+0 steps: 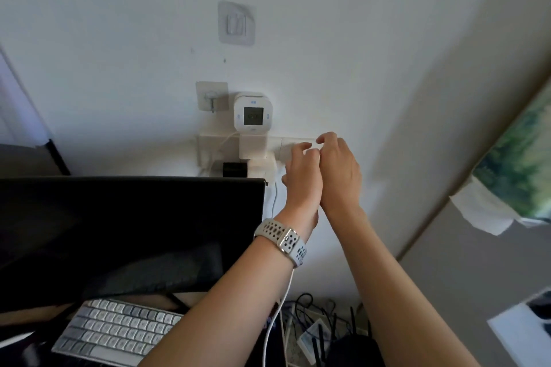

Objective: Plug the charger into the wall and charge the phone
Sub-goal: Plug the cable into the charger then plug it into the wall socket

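My left hand [301, 176], with a pale watch strap on the wrist, and my right hand [338, 171] are pressed side by side against the white wall socket plate [287, 144]. Both have their fingers curled at the plate. A white charger cable [278, 314] rises from the floor and disappears under my left wrist into that palm. The hands hide the charger body, so I cannot tell if it sits in the socket. What my right fingers hold is hidden. No phone is in view.
Left of my hands, white adapters [253, 147] and a black plug [235, 169] fill the neighbouring sockets, with a small square clock [252, 115] above. A dark monitor [128, 232] and a white keyboard [119, 328] sit lower left. Tangled cables [316, 316] lie on the floor.
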